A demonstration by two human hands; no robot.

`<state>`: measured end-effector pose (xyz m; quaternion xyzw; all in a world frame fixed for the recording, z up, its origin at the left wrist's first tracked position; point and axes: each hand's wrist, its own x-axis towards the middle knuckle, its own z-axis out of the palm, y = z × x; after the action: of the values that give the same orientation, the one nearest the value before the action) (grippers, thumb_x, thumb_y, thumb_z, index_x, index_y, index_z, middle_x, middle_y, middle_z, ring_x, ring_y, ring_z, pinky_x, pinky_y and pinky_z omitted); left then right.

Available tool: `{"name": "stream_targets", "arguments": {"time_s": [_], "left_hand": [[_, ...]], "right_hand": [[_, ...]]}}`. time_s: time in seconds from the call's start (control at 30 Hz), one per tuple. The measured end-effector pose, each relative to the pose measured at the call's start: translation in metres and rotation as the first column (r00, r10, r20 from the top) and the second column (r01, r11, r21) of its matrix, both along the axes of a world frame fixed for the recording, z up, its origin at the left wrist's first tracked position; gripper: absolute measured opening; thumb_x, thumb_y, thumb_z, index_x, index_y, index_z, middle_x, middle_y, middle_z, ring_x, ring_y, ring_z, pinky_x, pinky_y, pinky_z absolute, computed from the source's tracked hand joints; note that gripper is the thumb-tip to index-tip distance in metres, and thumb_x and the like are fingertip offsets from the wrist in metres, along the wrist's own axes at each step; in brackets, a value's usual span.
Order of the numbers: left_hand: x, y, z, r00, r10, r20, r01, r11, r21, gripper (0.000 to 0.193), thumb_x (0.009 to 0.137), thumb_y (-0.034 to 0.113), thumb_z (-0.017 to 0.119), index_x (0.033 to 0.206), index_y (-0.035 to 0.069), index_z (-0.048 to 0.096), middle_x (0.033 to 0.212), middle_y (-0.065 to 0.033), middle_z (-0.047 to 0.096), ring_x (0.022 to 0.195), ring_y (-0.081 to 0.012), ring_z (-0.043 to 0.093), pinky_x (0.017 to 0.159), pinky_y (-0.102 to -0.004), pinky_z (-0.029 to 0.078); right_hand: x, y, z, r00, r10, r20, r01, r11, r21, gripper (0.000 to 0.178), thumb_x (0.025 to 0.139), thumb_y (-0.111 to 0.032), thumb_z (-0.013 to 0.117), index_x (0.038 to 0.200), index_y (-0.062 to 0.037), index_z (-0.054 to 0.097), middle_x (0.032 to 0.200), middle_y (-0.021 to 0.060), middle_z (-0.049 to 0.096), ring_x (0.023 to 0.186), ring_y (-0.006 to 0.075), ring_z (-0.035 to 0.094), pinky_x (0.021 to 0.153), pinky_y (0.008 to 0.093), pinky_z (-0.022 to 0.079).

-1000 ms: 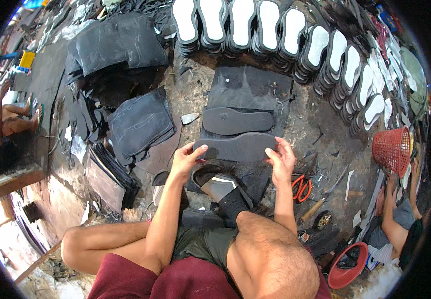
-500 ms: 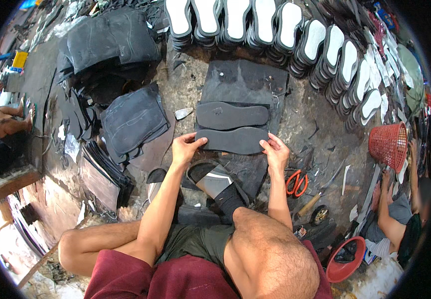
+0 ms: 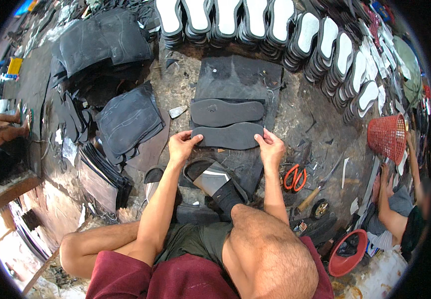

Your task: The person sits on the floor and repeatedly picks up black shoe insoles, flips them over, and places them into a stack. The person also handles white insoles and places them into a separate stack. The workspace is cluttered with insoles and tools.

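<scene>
A dark grey shoe sole (image 3: 229, 136) lies crosswise in front of me, its left end pinched by my left hand (image 3: 182, 146) and its right end by my right hand (image 3: 271, 147). Both thumbs rest on top of it. Just beyond, nearly edge to edge, a second dark shoe sole (image 3: 228, 113) points the same way. Under the two are black rubber sheets (image 3: 233, 79); whether the held sole touches them I cannot tell. My sandalled foot (image 3: 210, 178) rests on the near side, between my forearms.
Stacked soles with white tops (image 3: 306, 31) curve along the far side. Piled black sheets (image 3: 128, 119) sit to the left. Orange-handled scissors (image 3: 294, 178), a wooden-handled tool (image 3: 308, 200) and a red basket (image 3: 387, 138) are on the right. Other people sit at both sides.
The whole scene has shifted slightly left and up in the picture. Both hands keep their hold on the same sole's ends, and its place beside the second sole looks nearly the same.
</scene>
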<state>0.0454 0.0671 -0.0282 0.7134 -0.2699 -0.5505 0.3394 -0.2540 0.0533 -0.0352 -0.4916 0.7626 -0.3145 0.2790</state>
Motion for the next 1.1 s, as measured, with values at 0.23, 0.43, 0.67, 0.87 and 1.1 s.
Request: {"name": "stream_targets", "arguments": {"time_s": [0.23,0.43,0.67,0.87,1.1], "left_hand": [[-0.004,0.010,0.000,0.988,-0.024,0.150,0.033,0.998,-0.053,0.037,0.089,0.019,0.078,0.118,-0.002,0.070,0.099,-0.0074,0.074,0.085,-0.0127,0.067,0.072,-0.0287,0.053],[0.035,0.004,0.012,0.993,-0.005,-0.115,0.019,0.992,0.121,0.033,0.096,0.019,0.068,0.124,0.001,0.062,0.099,-0.0063,0.070,0.084,-0.0151,0.066,0.074,-0.0291,0.053],[0.015,-0.030,0.076,0.376,0.397,-0.838,-0.459,0.865,0.204,0.038,0.100,0.038,0.056,0.122,0.007,0.063,0.118,-0.0133,0.067,0.112,-0.0309,0.062,0.096,-0.0522,0.049],[-0.032,-0.075,0.096,0.076,-0.527,-0.847,-0.591,0.660,-0.464,0.050,0.103,0.039,0.052,0.142,0.007,0.055,0.148,-0.0140,0.051,0.135,-0.0350,0.047,0.113,-0.0552,0.040],[-0.029,-0.088,0.125,-0.008,-0.349,-0.937,-0.369,0.872,-0.322,0.037,0.106,0.043,0.050,0.109,0.008,0.065,0.113,-0.0147,0.063,0.109,-0.0356,0.060,0.084,-0.0524,0.052]], "right_hand": [[0.013,0.011,0.005,0.987,-0.159,-0.024,0.161,0.981,0.105,0.058,0.073,-0.039,0.089,0.114,-0.0020,0.070,0.083,0.0081,0.068,0.071,0.0218,0.065,0.071,0.0387,0.053],[0.018,-0.002,0.031,0.786,-0.167,0.595,0.014,0.967,0.254,0.043,0.078,-0.022,0.088,0.109,0.0008,0.068,0.088,0.0076,0.072,0.077,0.0128,0.066,0.074,0.0311,0.053],[0.075,-0.006,0.210,0.468,0.881,0.074,-0.703,0.421,-0.574,0.025,0.078,-0.022,0.086,0.099,-0.0124,0.075,0.107,0.0033,0.073,0.098,0.0202,0.070,0.084,0.0335,0.054],[0.072,-0.069,0.250,0.668,0.742,-0.059,-0.659,0.552,-0.511,0.050,0.078,-0.031,0.086,0.120,-0.0070,0.072,0.115,0.0069,0.070,0.099,0.0276,0.067,0.087,0.0388,0.053],[0.079,-0.068,0.251,0.529,0.825,-0.200,-0.746,0.340,-0.573,0.022,0.074,-0.011,0.081,0.094,-0.0070,0.073,0.099,0.0070,0.071,0.086,0.0234,0.071,0.071,0.0354,0.058]]}}
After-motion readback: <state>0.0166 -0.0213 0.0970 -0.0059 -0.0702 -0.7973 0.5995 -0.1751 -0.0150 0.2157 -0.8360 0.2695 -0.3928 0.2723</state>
